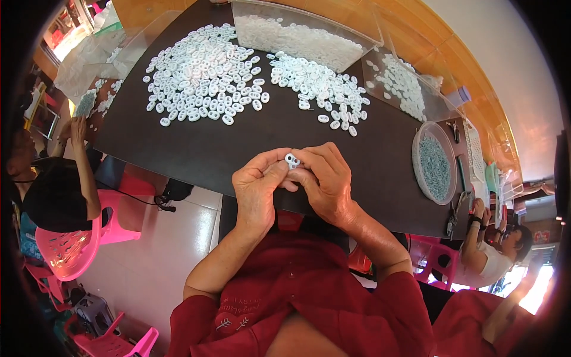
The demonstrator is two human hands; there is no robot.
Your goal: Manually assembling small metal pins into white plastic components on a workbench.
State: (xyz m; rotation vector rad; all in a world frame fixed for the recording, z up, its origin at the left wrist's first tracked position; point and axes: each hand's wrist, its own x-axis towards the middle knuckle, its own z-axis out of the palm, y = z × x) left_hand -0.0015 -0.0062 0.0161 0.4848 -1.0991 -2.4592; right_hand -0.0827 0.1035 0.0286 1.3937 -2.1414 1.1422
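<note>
Above the near edge of the dark table, my left hand (257, 181) and my right hand (326, 181) meet with fingers closed. Between their fingertips is a small white plastic piece (291, 160) with dark holes. Both hands pinch it, and the fingers cover part of it. Beyond them lies a large pile of white oval pieces (202, 74) with dark marks or holes. To its right is a smaller heap of similar white pieces (321, 86).
A clear bin (369, 41) of white pieces stands at the back. On the right are a round tub (419, 172) of thin grey-green bits and pliers (455, 214). Other people sit left and right; a pink chair (71, 253) stands at left.
</note>
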